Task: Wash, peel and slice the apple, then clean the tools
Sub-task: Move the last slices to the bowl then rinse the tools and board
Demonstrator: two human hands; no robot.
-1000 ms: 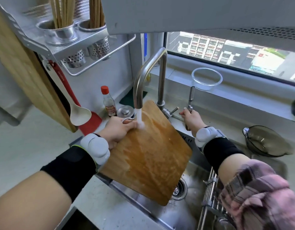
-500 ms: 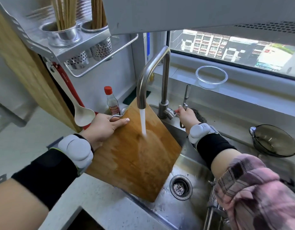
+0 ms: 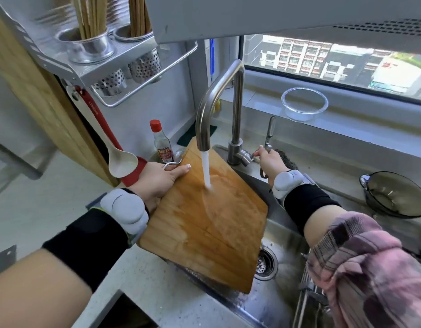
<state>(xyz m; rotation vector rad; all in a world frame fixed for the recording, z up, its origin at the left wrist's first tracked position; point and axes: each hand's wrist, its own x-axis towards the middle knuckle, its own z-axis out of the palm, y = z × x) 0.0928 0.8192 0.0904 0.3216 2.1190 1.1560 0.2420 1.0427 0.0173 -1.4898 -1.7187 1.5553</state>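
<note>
Both hands are working at the sink (image 3: 271, 311); the left hand (image 3: 158, 179) is gripping the cutting board (image 3: 204, 223), now lower under the stronger stream (image 3: 206, 169); the right hand (image 3: 268, 162) is pinching the tap lever (image 3: 251, 158), so rinsing is progressing

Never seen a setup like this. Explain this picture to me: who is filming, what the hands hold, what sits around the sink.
A camera worn on the person's head looks down at their own bare hands. The left hand grips a wooden cutting board tilted over the sink, under running water from the faucet. The right hand is at the faucet's lever; whether its fingers grip it is unclear. Around: a sauce bottle, a clear bowl on the sill, a dark glass bowl.
</note>
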